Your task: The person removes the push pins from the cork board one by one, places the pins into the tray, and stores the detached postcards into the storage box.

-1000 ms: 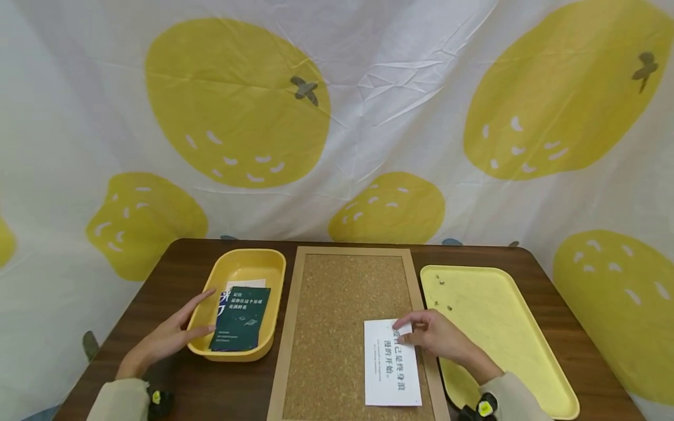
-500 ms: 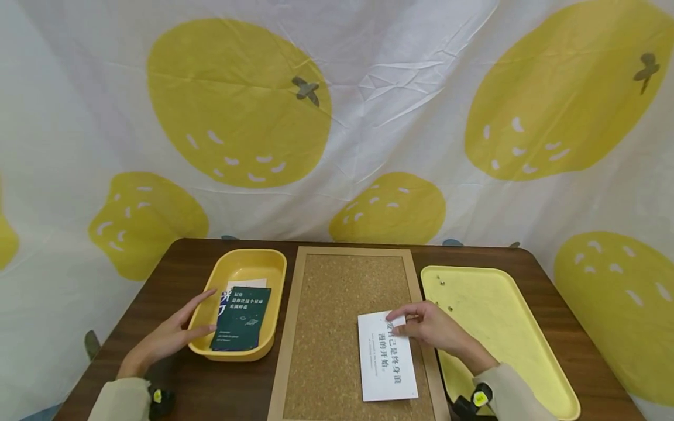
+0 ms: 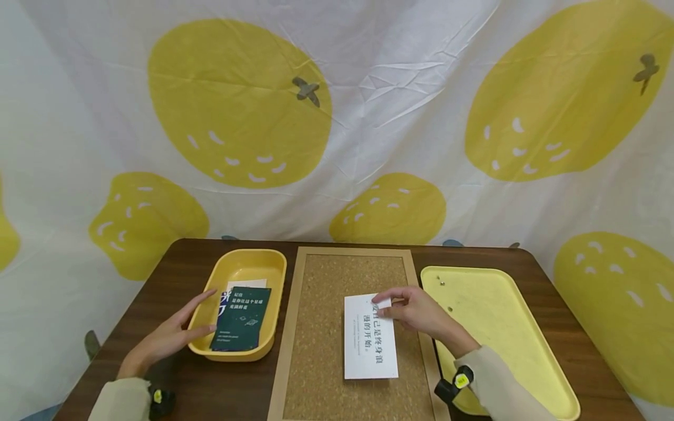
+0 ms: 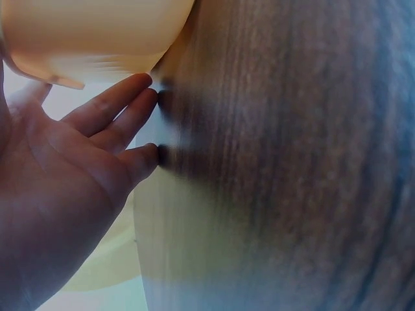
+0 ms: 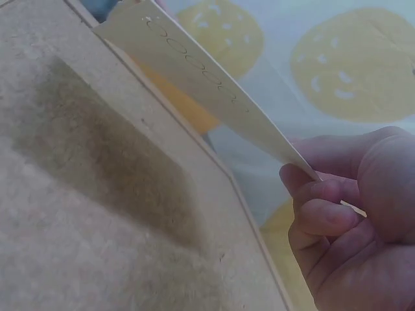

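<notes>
Over the cork board (image 3: 321,327) my right hand (image 3: 421,313) pinches a white card (image 3: 368,351) with dark printed characters by its upper right part. Seen in the right wrist view, the card (image 5: 194,78) is tilted and raised off the board, its shadow falling on the cork; my right hand's (image 5: 350,233) thumb and fingers meet at its edge. My left hand (image 3: 163,342) rests with spread fingers at the left side of a yellow basin (image 3: 276,304). A dark green card (image 3: 242,321) lies inside on other cards. In the left wrist view several fingertips (image 4: 149,153) touch the table.
Right of the board lies a pale yellow tray (image 3: 500,339) with several small metal pins (image 3: 442,283) near its far left corner. Everything stands on a dark wooden table (image 3: 200,386). Behind it hangs a white cloth (image 3: 395,117) with lemon prints.
My right hand has moved the white card left and away from me across the board; the card now stands more over the middle. My left hand and the basin have stayed put.
</notes>
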Demonstrator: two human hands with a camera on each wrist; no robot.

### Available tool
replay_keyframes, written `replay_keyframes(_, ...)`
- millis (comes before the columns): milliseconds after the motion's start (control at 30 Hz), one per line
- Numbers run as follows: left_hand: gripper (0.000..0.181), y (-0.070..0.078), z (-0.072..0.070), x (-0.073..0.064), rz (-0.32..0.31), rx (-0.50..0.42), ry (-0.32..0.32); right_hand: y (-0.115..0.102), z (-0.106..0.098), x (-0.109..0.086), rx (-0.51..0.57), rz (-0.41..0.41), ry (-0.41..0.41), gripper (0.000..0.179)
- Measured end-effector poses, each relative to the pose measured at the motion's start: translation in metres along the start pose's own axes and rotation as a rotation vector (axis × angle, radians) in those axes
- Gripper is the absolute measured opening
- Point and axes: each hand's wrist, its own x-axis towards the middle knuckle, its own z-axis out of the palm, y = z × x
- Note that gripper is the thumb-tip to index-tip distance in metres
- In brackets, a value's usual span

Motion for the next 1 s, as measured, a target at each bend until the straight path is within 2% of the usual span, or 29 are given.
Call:
replay_keyframes(367, 0.082, 0.0, 0.001, 0.0, 0.005, 0.003, 0.005, 0.004, 0.009, 0.021, 0.029, 0.006, 0.002, 0.023)
replay_keyframes(867, 0.082, 0.002, 0.0, -0.001, 0.006, 0.007, 0.004, -0.009, 0.025, 0.043, 0.027, -0.029, -0.004, 0.023)
replay_keyframes(1000, 0.082, 0.001, 0.0, -0.001, 0.004, 0.006, 0.001, -0.012, 0.03, 0.05, 0.025, -0.017, -0.007, 0.024)
